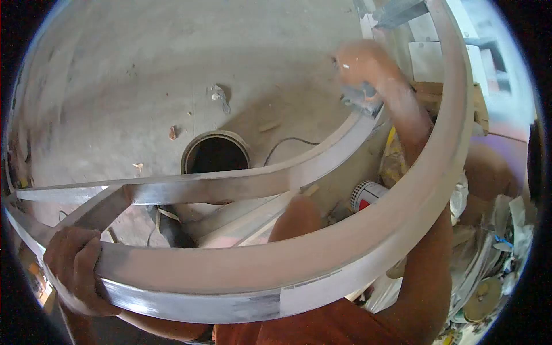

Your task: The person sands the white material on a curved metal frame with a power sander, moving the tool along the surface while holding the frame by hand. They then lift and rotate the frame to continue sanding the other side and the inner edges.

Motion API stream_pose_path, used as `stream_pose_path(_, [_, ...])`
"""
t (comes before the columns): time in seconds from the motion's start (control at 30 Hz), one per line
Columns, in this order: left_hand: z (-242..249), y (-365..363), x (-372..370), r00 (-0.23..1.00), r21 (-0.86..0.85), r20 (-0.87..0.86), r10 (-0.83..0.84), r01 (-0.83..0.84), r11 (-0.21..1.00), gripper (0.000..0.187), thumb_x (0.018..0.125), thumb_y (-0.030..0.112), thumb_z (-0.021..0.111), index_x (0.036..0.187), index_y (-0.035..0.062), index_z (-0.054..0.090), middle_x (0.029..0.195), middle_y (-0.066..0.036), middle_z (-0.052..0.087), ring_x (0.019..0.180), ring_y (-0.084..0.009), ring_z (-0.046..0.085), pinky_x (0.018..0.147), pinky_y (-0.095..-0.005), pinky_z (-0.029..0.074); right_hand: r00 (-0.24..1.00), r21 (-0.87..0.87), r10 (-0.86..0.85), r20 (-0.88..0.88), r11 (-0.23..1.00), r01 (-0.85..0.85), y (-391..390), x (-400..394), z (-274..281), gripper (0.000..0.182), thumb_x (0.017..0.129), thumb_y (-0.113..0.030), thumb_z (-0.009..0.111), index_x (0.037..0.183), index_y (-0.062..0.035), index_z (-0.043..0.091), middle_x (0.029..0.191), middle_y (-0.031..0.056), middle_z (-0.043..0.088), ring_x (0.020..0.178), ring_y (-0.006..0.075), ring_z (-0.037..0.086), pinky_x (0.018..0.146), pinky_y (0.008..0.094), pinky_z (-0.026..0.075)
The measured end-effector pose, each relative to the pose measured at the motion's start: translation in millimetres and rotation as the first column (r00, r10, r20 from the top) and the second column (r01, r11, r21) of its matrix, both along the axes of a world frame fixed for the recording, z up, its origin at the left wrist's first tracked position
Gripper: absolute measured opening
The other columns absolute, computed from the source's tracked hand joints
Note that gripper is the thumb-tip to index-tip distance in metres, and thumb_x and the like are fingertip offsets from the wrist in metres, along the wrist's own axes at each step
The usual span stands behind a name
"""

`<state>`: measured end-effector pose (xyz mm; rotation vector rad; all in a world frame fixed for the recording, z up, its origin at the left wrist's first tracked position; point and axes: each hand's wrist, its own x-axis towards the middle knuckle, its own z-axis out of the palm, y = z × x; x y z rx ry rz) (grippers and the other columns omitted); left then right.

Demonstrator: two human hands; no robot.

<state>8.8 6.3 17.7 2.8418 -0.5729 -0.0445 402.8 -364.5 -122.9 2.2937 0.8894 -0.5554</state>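
Observation:
A curved frame (230,270) with pale, smoothed faces and bare metallic-looking edges stretches across the head view. My left hand (75,270) is wrapped round its near rail at the lower left, beside a short crosspiece (95,207). My right arm reaches through the frame from below. At the upper right, my right hand (368,63), smeared by motion, is closed on a grey block-like tool (359,99). That tool is at the inner curved rail (322,161); its exact kind is too blurred to make out.
An open bucket (187,155) with a dark inside stands on the concrete floor (115,86) behind the inner rail. A dark cord (287,140) lies near it, with a crumpled scrap (219,98) farther off. A printed can (368,195) and plastic sheeting (483,259) are at the right.

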Motion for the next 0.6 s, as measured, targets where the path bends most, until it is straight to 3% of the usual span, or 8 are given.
stream_pose_path(0.03, [-1, 3, -2, 1.0, 0.001, 0.002, -0.003, 0.003, 1.0, 0.056, 0.067, 0.035, 0.073, 0.106, -0.0016, 0.055, 0.085, -0.023, 0.063, 0.068, -0.0365, 0.064, 0.057, -0.0467, 0.05, 1.0, 0.001, -0.003, 0.002, 1.0, 0.003, -2, 9, 0, 0.037, 0.073, -0.023, 0.067, 0.108, -0.0134, 0.075, 0.104, 0.0166, 0.073, 0.097, 0.0377, 0.071, 0.083, 0.0475, 0.056])
stream_pose_path(0.1, [-4, 6, -9, 1.0, -0.002, 0.009, 0.003, -0.003, 1.0, 0.062, 0.067, 0.039, 0.075, 0.11, -0.0016, 0.056, 0.088, -0.023, 0.064, 0.069, -0.0369, 0.063, 0.057, -0.047, 0.05, 0.986, 0.015, 0.03, 0.167, 0.999, -0.033, -8, 23, 1, 0.039, 0.077, -0.019, 0.067, 0.116, -0.0171, 0.072, 0.116, 0.0127, 0.072, 0.106, 0.0354, 0.068, 0.088, 0.0461, 0.056])
stream_pose_path(0.23, [-3, 2, -10, 1.0, 0.006, 0.002, 0.021, -0.021, 1.0, 0.067, 0.067, 0.043, 0.075, 0.114, -0.0011, 0.056, 0.089, -0.023, 0.064, 0.07, -0.0377, 0.063, 0.059, -0.0483, 0.05, 0.978, 0.117, 0.0, 0.209, 0.993, -0.025, -22, 50, 11, 0.041, 0.079, -0.017, 0.069, 0.12, -0.0199, 0.07, 0.128, 0.0108, 0.067, 0.114, 0.0339, 0.065, 0.091, 0.0456, 0.055])
stream_pose_path(0.3, [-2, 2, -10, 1.0, 0.023, -0.002, 0.031, -0.031, 0.999, 0.067, 0.069, 0.045, 0.075, 0.114, -0.0007, 0.056, 0.091, -0.022, 0.064, 0.073, -0.0383, 0.063, 0.063, -0.0504, 0.05, 0.96, 0.295, -0.065, 0.273, 0.955, -0.019, -30, 54, 17, 0.043, 0.079, -0.017, 0.071, 0.123, -0.0206, 0.068, 0.127, 0.0113, 0.064, 0.115, 0.0346, 0.063, 0.094, 0.0447, 0.053])
stream_pose_path(0.43, [0, 2, -9, 0.999, 0.024, -0.022, 0.033, -0.033, 0.999, 0.068, 0.069, 0.045, 0.075, 0.116, -0.0006, 0.056, 0.092, -0.022, 0.064, 0.075, -0.039, 0.063, 0.065, -0.0517, 0.05, 0.956, 0.422, -0.036, 0.291, 0.902, -0.095, -58, 61, 35, 0.056, 0.079, -0.027, 0.072, 0.134, -0.0186, 0.062, 0.13, 0.0181, 0.063, 0.117, 0.0354, 0.064, 0.095, 0.0463, 0.054])
stream_pose_path(0.5, [4, 2, -4, 0.998, 0.017, -0.06, 0.006, -0.005, 1.0, 0.064, 0.073, 0.042, 0.073, 0.117, -0.0003, 0.054, 0.092, -0.023, 0.064, 0.075, -0.0381, 0.064, 0.064, -0.0505, 0.05, 0.986, 0.624, -0.023, 0.167, 0.777, -0.087, -85, 75, 36, 0.049, 0.08, -0.021, 0.072, 0.128, -0.018, 0.064, 0.126, 0.0117, 0.062, 0.111, 0.0369, 0.063, 0.097, 0.0437, 0.052])
stream_pose_path(0.53, [3, 0, -4, 0.999, 0.019, -0.049, 0.003, -0.003, 1.0, 0.064, 0.073, 0.042, 0.073, 0.117, -0.0003, 0.054, 0.092, -0.023, 0.064, 0.075, -0.0381, 0.064, 0.064, -0.0505, 0.05, 0.984, 0.624, -0.026, 0.177, 0.776, -0.092, -103, 75, 32, 0.049, 0.08, -0.021, 0.072, 0.128, -0.018, 0.064, 0.126, 0.0117, 0.062, 0.111, 0.0369, 0.063, 0.097, 0.0437, 0.052])
stream_pose_path(0.6, [-3, -4, -2, 0.995, 0.056, 0.102, -0.013, 0.007, 0.998, 0.057, 0.066, 0.034, 0.076, 0.105, -0.0004, 0.052, 0.083, -0.019, 0.061, 0.064, -0.0335, 0.061, 0.056, -0.0467, 0.047, 0.981, 0.717, 0.057, 0.186, 0.675, -0.175, -127, 61, 29, 0.053, 0.08, -0.023, 0.073, 0.13, -0.0111, 0.06, 0.122, 0.0132, 0.061, 0.113, 0.0367, 0.061, 0.099, 0.0423, 0.049])
